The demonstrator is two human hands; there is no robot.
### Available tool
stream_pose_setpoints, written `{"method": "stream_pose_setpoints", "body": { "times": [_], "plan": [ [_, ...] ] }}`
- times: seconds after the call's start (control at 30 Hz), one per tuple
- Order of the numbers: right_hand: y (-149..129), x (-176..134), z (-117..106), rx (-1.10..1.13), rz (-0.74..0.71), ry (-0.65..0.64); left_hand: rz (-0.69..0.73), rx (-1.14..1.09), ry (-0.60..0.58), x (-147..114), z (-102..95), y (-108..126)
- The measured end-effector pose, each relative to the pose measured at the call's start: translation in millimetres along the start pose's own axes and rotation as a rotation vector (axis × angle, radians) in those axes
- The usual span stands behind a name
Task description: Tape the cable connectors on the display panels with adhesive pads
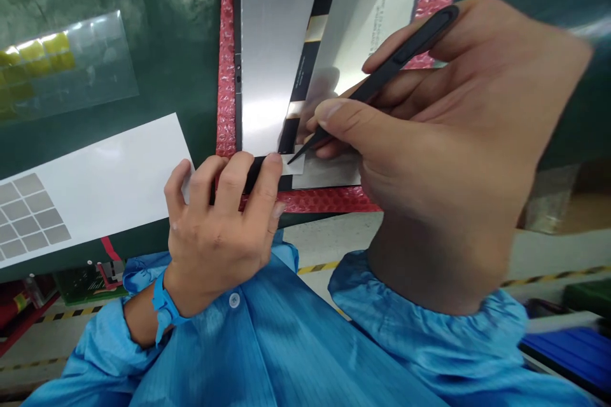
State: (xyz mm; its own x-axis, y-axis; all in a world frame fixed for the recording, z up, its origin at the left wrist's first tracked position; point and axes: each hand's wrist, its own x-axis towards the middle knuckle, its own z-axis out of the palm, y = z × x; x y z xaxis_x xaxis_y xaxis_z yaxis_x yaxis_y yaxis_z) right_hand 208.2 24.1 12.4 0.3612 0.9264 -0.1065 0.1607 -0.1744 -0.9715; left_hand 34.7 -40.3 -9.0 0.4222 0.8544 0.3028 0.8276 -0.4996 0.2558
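Observation:
A flat display panel [267, 44] lies with its silvery back up, a black flex cable [301, 70] running down it. My right hand [429, 114] grips black tweezers [382, 73] like a pen. Their tip touches a small whitish piece of tape [294, 165] near the panel's lower edge. My left hand [222, 216] is at the lower left corner, fingers bent over a black strip [254, 175] with the thumb below. The index fingertip lies right beside the tape. What is under the left fingers is partly hidden.
Pink bubble wrap [329, 200] lies beneath the panel on a green table mat [191, 76]. To the left are a white sheet with grey squares [119, 165] and a clear sheet with yellow labels [102, 70]. A blue bin [573, 356] stands at lower right.

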Motion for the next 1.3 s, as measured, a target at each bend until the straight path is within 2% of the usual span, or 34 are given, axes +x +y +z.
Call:
{"method": "stream_pose_setpoints", "body": {
  "times": [0.1, 0.3, 0.5, 0.67, 0.8, 0.9, 1.0, 1.07, 1.2, 1.3],
  "plan": [
    [6, 2, -6, 0.020, -0.041, 0.088, 0.017, 0.013, 0.004, -1, 1.0, -2],
    [33, 9, -12, 0.229, -0.139, 0.142, 0.041, 0.029, -0.081, -1, 1.6, -3],
    [48, 8, -8, 0.222, -0.227, 0.219, 0.057, 0.061, -0.111, 1, 6.9, 5],
    [46, 7, -5, 0.240, -0.162, 0.278, -0.055, 0.070, -0.083, -8, 0.9, 0],
    [43, 5, -3, 0.294, -0.096, 0.279, -0.131, 0.147, -0.107, -11, -8.5, 5],
    [46, 3, -3, 0.327, -0.026, 0.240, -0.068, 0.138, -0.234, -5, -11.3, 12],
    [50, 4, 0, 0.344, 0.078, 0.230, -0.004, 0.026, -0.341, 13, -14.3, 10],
    [49, 6, 2, 0.355, 0.122, 0.233, -0.101, -0.058, -0.320, 27, -18.2, 5],
    [42, 12, -5, 0.287, 0.167, 0.100, -0.504, -0.156, -0.257, 59, -22.9, -2],
    [39, 24, -18, 0.089, 0.206, 0.010, -0.624, -0.180, -0.251, 81, -19.1, -6]
  ]
}}
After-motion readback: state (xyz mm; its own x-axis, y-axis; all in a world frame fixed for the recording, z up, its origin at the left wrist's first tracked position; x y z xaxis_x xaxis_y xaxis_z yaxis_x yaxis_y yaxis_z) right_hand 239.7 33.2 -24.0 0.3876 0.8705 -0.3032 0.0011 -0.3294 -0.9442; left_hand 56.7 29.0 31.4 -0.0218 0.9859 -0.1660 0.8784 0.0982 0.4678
